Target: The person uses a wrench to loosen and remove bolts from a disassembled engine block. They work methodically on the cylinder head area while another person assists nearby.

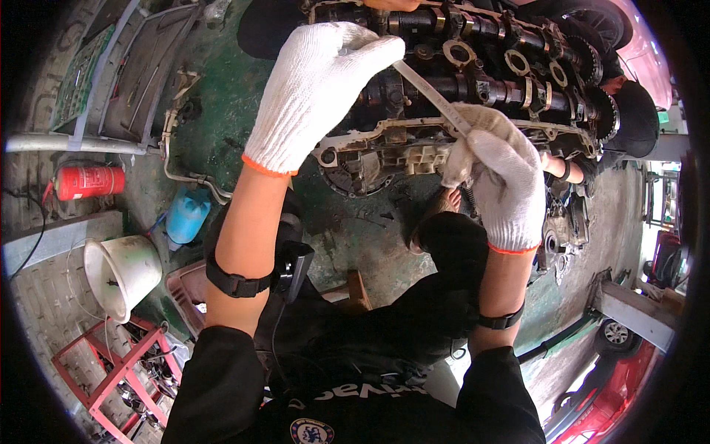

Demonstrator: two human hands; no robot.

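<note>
My left hand [318, 89], in a white knitted glove with an orange cuff, is closed on the upper end of a long flat silver metal tool [425, 91]. My right hand [503, 185], in a similar but dirtier glove, grips that tool's lower end, its thumb lying along it. The tool slants across the near side of a dark, greasy engine [540, 92] with two shafts, round caps and toothed wheels at the right end. Whether the tool touches the engine I cannot tell. My fingertips are partly hidden.
A co-worker in dark clothing [629, 126] is at the right; another hand [392, 4] shows at the top. At left are a red extinguisher [89, 183], blue jug [188, 214], white bucket [118, 274] and red metal frame [89, 388]. A foot [447, 203] shows below the engine.
</note>
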